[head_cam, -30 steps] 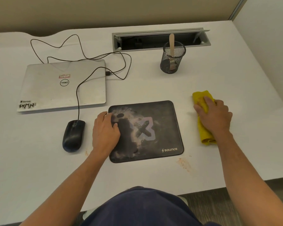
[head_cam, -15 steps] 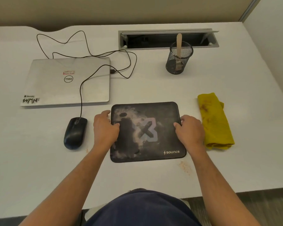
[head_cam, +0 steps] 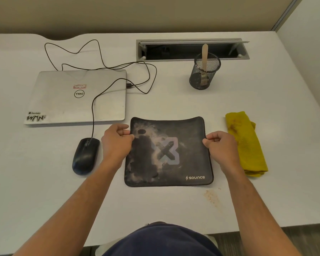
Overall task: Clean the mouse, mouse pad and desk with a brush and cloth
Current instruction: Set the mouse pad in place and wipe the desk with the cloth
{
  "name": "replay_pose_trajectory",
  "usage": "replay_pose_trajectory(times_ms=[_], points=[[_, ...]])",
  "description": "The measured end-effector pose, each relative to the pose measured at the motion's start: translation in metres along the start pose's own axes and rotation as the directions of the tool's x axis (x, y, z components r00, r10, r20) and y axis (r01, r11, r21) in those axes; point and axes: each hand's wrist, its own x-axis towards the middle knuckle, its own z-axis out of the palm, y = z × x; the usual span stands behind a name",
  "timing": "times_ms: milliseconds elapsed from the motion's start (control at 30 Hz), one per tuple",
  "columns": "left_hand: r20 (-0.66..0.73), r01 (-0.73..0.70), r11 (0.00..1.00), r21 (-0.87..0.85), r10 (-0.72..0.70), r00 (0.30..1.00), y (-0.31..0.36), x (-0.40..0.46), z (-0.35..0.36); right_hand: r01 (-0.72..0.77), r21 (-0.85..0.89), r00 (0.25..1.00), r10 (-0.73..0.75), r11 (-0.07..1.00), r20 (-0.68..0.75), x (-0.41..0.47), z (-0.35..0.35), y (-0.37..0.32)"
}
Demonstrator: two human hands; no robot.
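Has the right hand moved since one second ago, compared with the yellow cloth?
Yes. The right hand left the yellow cloth, which it was resting on, and went left to the mouse pad, whose right edge it now pinches.

**Colours on the desk**

The desk (head_cam: 174, 104) is plain white, marked near its front edge by a speckled tan patch of crumbs (head_cam: 211, 197). The mouse pad (head_cam: 168, 152) is black with a mottled grey-beige cloud print, a pale lilac-and-grey X emblem at its middle and white "sounce" lettering in one corner. The cloth (head_cam: 247, 143) is mustard yellow with brownish smudges. The mouse (head_cam: 85, 156) and its cable (head_cam: 92, 115) are black. The laptop (head_cam: 78, 97) is silver, with a black ringed logo, a red-and-white sticker and a black-and-white lettered sticker. The mesh pen holder (head_cam: 204, 72) is black, holding a brush (head_cam: 204, 52) with a pale wooden handle.
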Motion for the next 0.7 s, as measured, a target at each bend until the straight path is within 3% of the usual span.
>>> replay_pose_trajectory(times_ms=[267,400,500,700], points=[[0.003,-0.104,0.993,-0.048,0.104,0.995,0.037,0.025,0.0,0.044,0.158,0.999,-0.045,0.987,0.001,0.034,-0.011,-0.031],[0.005,-0.126,0.992,0.015,0.125,0.992,0.05,0.044,0.009,0.022,0.179,1.0,-0.026,0.984,0.017,0.058,-0.005,-0.043],[0.032,-0.143,0.979,0.145,0.14,0.99,0.052,0.057,0.018,0.02,0.098,0.999,-0.023,0.995,0.036,0.07,0.006,-0.044],[0.082,-0.261,0.888,0.378,0.248,0.965,0.049,0.073,0.032,0.104,-0.126,0.992,-0.111,0.987,-0.056,0.077,0.017,-0.037]])
